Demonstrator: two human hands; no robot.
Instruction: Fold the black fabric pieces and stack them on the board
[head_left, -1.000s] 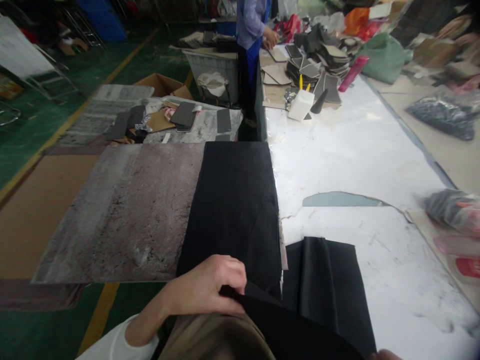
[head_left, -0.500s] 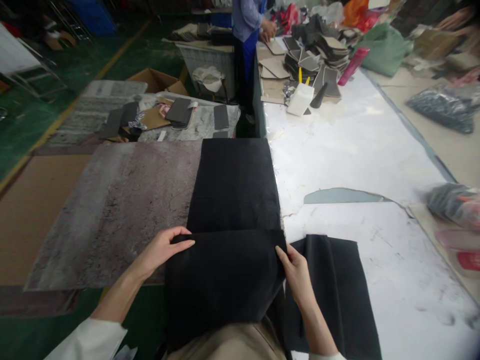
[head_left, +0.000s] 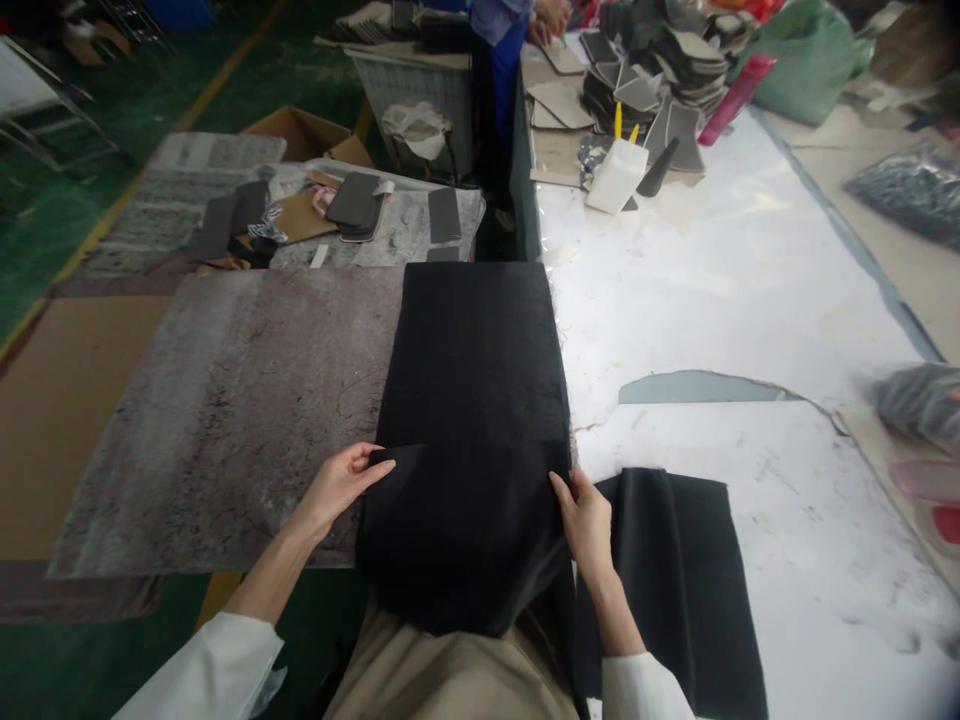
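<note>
A black cloth piece (head_left: 465,530) is stretched between my two hands, its lower part curving down in front of my body. My left hand (head_left: 341,487) pinches its upper left corner, thumb on top. At the upper right corner, my right hand (head_left: 586,522) grips the edge between thumb and fingers. Under and beyond the held edge lies more flat black cloth (head_left: 476,350), spanning the seam between the two tables. Another folded black cloth (head_left: 686,580) rests on the white table to the right of my right hand.
A mottled grey-brown board (head_left: 262,400) lies left. The white table (head_left: 750,270) holds a white container (head_left: 619,175), a pink roll (head_left: 739,98) and stacked cut pieces (head_left: 690,60). Grey panels (head_left: 356,205) lie behind the board. A co-worker (head_left: 499,50) stands at the far end.
Both hands have moved the held cloth edge slightly forward, and it now lies closer to the flat cloth. The hanging part has drawn up. The view has shifted a little.
</note>
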